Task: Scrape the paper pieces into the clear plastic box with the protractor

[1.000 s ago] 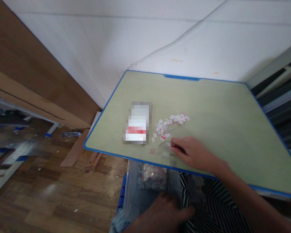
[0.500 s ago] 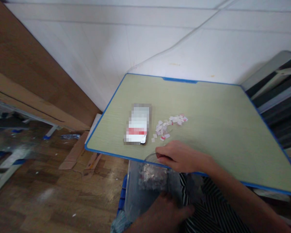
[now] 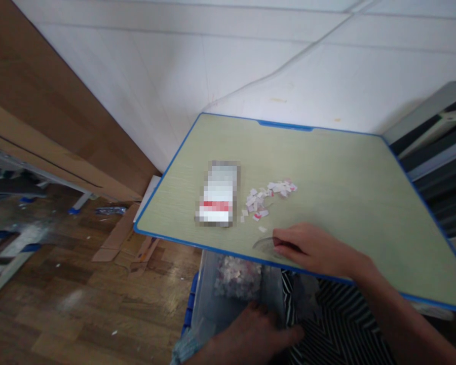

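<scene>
My right hand (image 3: 313, 248) rests low over the table's near edge, its fingers closed in a pinch. From the pinch, a see-through thing with a thin dark curved edge (image 3: 265, 246) reaches left over the tabletop; its kind is unclear. Just beyond lies a loose heap of small white paper slips (image 3: 256, 199), some marked red, with one slip (image 3: 263, 229) apart nearer the hand. My left hand (image 3: 256, 329) is below the table, over a clear plastic bin (image 3: 209, 284), thumb spread from the fingers, nothing visible in it. Inside the bin is a pile of small shiny translucent pieces (image 3: 238, 276).
A phone-like slab (image 3: 217, 192), pixelated, lies left of the slips on the blue-edged green table (image 3: 345, 177). The table's far edge meets a white wall (image 3: 137, 76). Flattened cardboard (image 3: 117, 235) lies on the wooden floor at left. Folded frames (image 3: 441, 132) lean at right.
My right hand has slid right along the near edge, the see-through thing moving with it. A single slip now shows left of the hand. My left hand has hardly moved.
</scene>
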Demonstrator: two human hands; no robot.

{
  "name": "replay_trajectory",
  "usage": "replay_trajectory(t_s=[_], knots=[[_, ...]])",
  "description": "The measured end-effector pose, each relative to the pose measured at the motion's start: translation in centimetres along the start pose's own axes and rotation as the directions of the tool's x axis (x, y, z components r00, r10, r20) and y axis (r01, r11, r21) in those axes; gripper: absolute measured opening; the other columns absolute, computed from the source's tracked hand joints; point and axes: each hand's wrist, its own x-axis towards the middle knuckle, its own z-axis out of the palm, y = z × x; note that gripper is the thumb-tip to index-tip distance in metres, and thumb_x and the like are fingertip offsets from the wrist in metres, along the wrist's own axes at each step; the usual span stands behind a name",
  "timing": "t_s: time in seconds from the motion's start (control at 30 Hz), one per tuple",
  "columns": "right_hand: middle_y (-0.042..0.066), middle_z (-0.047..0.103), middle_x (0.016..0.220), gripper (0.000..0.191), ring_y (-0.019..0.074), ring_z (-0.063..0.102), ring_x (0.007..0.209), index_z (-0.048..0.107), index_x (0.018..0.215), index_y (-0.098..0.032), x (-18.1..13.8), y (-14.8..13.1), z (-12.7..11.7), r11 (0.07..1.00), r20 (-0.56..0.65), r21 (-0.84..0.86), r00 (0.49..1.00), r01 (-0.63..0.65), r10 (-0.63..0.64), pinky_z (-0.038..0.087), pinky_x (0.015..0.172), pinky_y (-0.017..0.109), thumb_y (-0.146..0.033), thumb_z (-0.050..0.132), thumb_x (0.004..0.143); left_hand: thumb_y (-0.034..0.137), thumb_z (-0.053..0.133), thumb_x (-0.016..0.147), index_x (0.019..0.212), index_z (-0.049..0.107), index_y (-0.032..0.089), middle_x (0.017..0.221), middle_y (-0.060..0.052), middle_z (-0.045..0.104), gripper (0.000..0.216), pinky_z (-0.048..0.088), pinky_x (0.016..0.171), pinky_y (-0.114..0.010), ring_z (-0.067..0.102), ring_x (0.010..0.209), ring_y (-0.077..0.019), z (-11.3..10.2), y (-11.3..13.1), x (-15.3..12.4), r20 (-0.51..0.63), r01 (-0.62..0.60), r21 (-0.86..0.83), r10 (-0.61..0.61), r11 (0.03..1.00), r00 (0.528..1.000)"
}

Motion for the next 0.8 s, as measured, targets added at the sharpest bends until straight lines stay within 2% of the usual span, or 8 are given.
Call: replay_trajectory(t_s=[0.1,0.17,0.3,0.43,0.5,0.6,0.7,0.8], knots=[[0.000,0.054,0.060,0.026,0.0127,0.049,0.055,0.045,0.069,-0.019,0.0,1.2,-0.7,0.995,-0.133,-0.004,0.986,-0.098,0.097,0.026,0.055,0.025,-0.028,0.038,0.093,0.021,0.057,0.095,0.133,0.044,0.025,0.095,-0.006,0.065,0.040,0.045,0.068,-0.028,0.062,0.084,-0.0233,-0.3,0.0,-0.2,0.002,0.004,0.032,-0.004,0.999,1.000],[0.000,0.051,0.058,0.026,0.0130,0.048,0.055,0.044,0.068,-0.019,-0.1,1.8,-1.1,0.987,-0.167,-0.047,0.975,-0.153,0.143,0.025,0.055,0.026,-0.026,0.038,0.092,0.021,0.058,0.096,0.132,0.045,0.026,0.093,-0.004,0.064,0.039,0.045,0.067,-0.028,0.062,0.082,-0.0224,0.0,0.0,-0.1,-0.014,0.011,0.046,-0.011,0.999,1.000],[0.000,0.053,0.059,0.024,0.0128,0.047,0.055,0.046,0.068,-0.019,0.0,2.0,-1.6,0.982,-0.117,-0.143,0.988,-0.120,0.103,0.022,0.055,0.026,-0.023,0.040,0.091,0.023,0.059,0.096,0.130,0.047,0.028,0.087,-0.002,0.064,0.036,0.045,0.066,-0.028,0.062,0.077,-0.0217,1.3,-0.1,0.3,-0.053,0.024,0.061,-0.021,0.998,0.998],[0.001,0.053,0.059,0.025,0.0126,0.045,0.054,0.047,0.070,-0.019,0.5,1.6,-1.7,0.976,-0.179,-0.165,0.977,-0.143,0.113,0.020,0.055,0.027,-0.024,0.037,0.092,0.025,0.061,0.095,0.129,0.048,0.029,0.089,-0.003,0.065,0.037,0.045,0.066,-0.028,0.063,0.079,-0.0221,1.8,-0.2,0.5,-0.077,0.031,0.077,-0.025,0.997,0.997],[0.001,0.055,0.061,0.023,0.0126,0.045,0.055,0.048,0.072,-0.018,0.6,1.7,-1.8,0.977,-0.144,-0.183,0.986,-0.114,0.088,0.020,0.055,0.028,-0.023,0.038,0.091,0.025,0.062,0.094,0.127,0.048,0.030,0.085,-0.002,0.064,0.036,0.045,0.064,-0.027,0.063,0.076,-0.0219,1.9,-0.2,0.5,-0.075,0.035,0.091,-0.028,0.995,0.997],[0.000,0.053,0.059,0.024,0.0120,0.044,0.054,0.049,0.071,-0.018,0.4,2.2,-2.1,0.983,-0.099,-0.171,0.994,-0.060,0.043,0.020,0.055,0.028,-0.023,0.038,0.091,0.024,0.063,0.093,0.126,0.049,0.030,0.081,-0.001,0.063,0.036,0.044,0.062,-0.026,0.061,0.072,-0.0210,2.1,-0.2,0.5,-0.102,0.038,0.096,-0.028,0.995,0.994],[-0.001,0.049,0.057,0.025,0.0117,0.043,0.052,0.047,0.069,-0.019,-0.1,2.9,-2.4,0.983,-0.143,-0.159,0.988,-0.089,0.066,0.020,0.054,0.027,-0.024,0.038,0.092,0.024,0.065,0.092,0.127,0.048,0.031,0.080,0.000,0.062,0.039,0.044,0.063,-0.026,0.060,0.071,-0.0204,2.6,-0.4,0.5,-0.142,0.029,0.090,-0.016,0.996,0.990],[-0.001,0.049,0.056,0.024,0.0112,0.043,0.052,0.047,0.068,-0.019,-0.4,3.3,-2.6,0.985,-0.101,-0.157,0.994,-0.066,0.050,0.021,0.054,0.027,-0.023,0.040,0.090,0.025,0.065,0.092,0.130,0.046,0.031,0.079,0.000,0.061,0.042,0.044,0.063,-0.026,0.059,0.070,-0.0207,2.8,-0.4,0.6,-0.136,0.021,0.091,-0.009,0.996,0.991]])
